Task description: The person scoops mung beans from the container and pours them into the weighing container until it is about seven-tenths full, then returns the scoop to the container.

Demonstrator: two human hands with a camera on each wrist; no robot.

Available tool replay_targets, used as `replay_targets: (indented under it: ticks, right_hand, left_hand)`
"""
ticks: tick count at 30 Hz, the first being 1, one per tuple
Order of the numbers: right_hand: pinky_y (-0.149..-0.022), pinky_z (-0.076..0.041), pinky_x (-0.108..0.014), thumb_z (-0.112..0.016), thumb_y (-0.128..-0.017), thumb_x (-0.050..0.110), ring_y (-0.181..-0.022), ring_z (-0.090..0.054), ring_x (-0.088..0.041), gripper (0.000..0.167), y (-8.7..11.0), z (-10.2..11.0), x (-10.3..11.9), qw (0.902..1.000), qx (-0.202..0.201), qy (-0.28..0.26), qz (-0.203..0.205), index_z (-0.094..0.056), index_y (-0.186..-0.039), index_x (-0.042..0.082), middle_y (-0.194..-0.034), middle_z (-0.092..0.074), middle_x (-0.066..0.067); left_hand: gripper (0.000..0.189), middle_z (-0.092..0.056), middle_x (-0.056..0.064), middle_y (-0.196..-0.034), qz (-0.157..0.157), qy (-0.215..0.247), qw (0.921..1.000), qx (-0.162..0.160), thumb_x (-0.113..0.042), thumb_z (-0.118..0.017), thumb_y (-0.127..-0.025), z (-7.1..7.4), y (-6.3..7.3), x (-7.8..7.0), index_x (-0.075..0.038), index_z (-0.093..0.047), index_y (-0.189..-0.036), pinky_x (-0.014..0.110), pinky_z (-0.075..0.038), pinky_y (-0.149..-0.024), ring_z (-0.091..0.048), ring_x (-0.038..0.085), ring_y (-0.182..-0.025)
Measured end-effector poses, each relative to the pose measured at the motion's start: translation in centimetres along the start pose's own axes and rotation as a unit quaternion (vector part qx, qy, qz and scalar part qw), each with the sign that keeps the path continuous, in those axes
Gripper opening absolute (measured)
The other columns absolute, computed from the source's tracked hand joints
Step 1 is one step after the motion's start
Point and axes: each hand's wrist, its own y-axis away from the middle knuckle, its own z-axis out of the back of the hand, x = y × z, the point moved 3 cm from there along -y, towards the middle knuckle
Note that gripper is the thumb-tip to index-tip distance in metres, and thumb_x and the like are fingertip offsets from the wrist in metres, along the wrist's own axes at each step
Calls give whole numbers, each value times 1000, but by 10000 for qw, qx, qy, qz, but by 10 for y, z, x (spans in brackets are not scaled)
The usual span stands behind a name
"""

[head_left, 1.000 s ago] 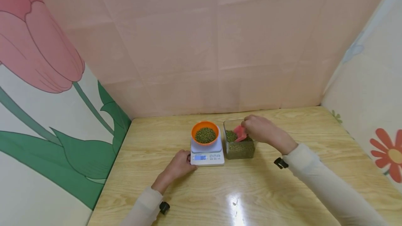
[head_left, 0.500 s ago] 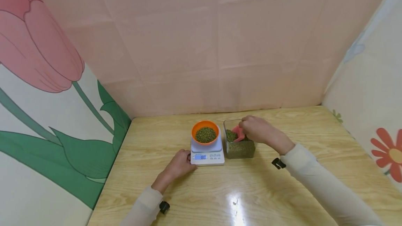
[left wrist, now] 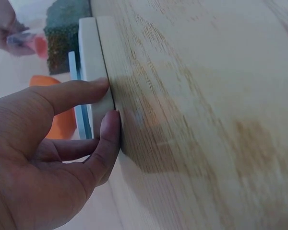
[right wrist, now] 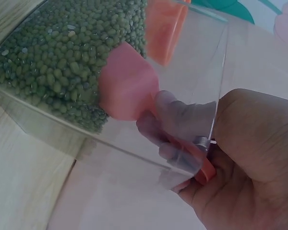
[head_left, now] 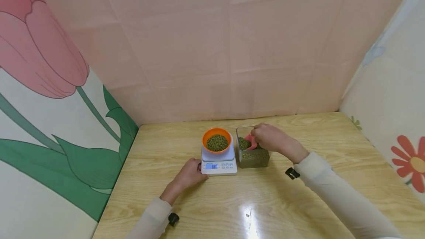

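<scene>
My right hand [head_left: 270, 137] grips the handle of a pink scoop [right wrist: 127, 84]. The scoop's tip digs into green mung beans [right wrist: 57, 67] inside a clear box [head_left: 254, 160]. In the right wrist view the fingers show through the clear wall. To the left of the box stands a white digital kitchen scale [head_left: 229, 167], its display lit with digits like 380. An orange bowl [head_left: 216, 132] on the scale's platform holds more mung beans. My left hand [head_left: 190, 174] holds the scale's front left corner between thumb and curled fingers.
The wood-grain table [head_left: 159, 143] runs back to a pink covered wall [head_left: 186, 65]. Painted flowers decorate the side walls. A bright light reflection lies on the table in front of the box. Box and scale stand close side by side.
My right hand has shifted slightly left with the scoop, inside the box. The left hand, scale and bowl stay where they were; the display looks the same.
</scene>
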Motion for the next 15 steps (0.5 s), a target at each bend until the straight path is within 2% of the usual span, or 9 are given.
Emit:
replay_targets:
  ticks: [5, 10, 15]
  right_hand:
    - [-75, -59, -41, -72, -89, -12, -76, -68, -21, 23, -2, -3, 1, 9997, -120, -48, 188, -75, -79, 8, -79, -69, -2]
    - [-75, -58, -41, -72, -91, -10, -75, -67, -20, 22, -3, -5, 2, 9999, -105, -38, 98, -74, -78, 8, -78, -69, -2]
    - [-69, -56, -38, -72, -93, -7, -69, -62, -16, 23, -5, -6, 3, 9999, -55, 18, 96, -72, -76, 9, -75, -66, -1]
  left_hand:
    - [37, -73, 7, -100, -39, -37, 10000, -13, -10, -88, -86, 0, 0, 1, 1, -75, -119, 28, -47, -76, -51, 16, -90]
    - [37, -72, 7, -100, 18, -89, 10000, -1, -10, -88, -86, 0, 0, 1, 1, -74, -119, 30, -44, -76, -49, 18, -89]
    - [38, -71, 7, -99, 29, -128, 9999, -15, -11, -88, -86, 0, 0, 0, 1, -74, -120, 31, -43, -76, -49, 18, -89]
